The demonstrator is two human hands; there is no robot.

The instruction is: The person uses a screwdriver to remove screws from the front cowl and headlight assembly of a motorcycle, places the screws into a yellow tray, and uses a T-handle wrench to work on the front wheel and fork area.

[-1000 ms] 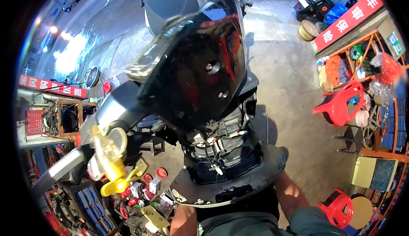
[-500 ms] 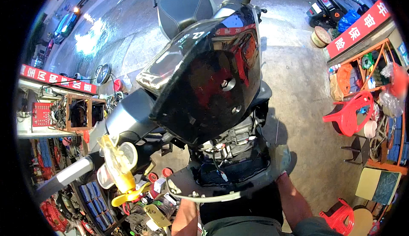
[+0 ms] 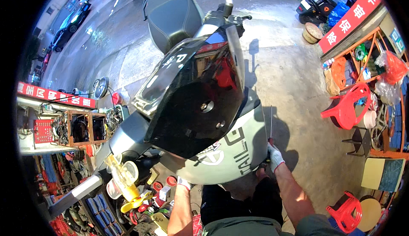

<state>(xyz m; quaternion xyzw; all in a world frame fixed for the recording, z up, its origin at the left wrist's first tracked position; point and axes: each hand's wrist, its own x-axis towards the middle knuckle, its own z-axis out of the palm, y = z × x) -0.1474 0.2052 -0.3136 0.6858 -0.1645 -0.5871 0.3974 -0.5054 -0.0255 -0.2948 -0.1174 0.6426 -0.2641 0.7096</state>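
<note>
A grey-green scooter front panel (image 3: pixel 232 144) stands against the front of the scooter, below its dark windscreen (image 3: pixel 191 104); its outer face with dark lettering shows. My left hand (image 3: pixel 184 182), in a white glove, grips the panel's lower left edge, its fingers mostly hidden behind it. At the right edge of the panel is my gloved right hand (image 3: pixel 275 156), closed around a screwdriver (image 3: pixel 271 123) with a long thin shaft pointing up and a bit of red at its base. Whether this hand also presses the panel is hard to tell.
A yellow toy fan (image 3: pixel 135 202) and a clear-capped part hang by the left handlebar (image 3: pixel 76 184). Loose parts and tool shelves crowd the left. Red plastic chairs (image 3: pixel 350 108), an orange rack and a folding board (image 3: pixel 383 174) line the right. The seat (image 3: pixel 175 16) lies beyond.
The panel has swung up and forward from a low tilt against the scooter's front, covering the wiring that showed before. Both hands rose with it, and the gloves and screwdriver now show more plainly.
</note>
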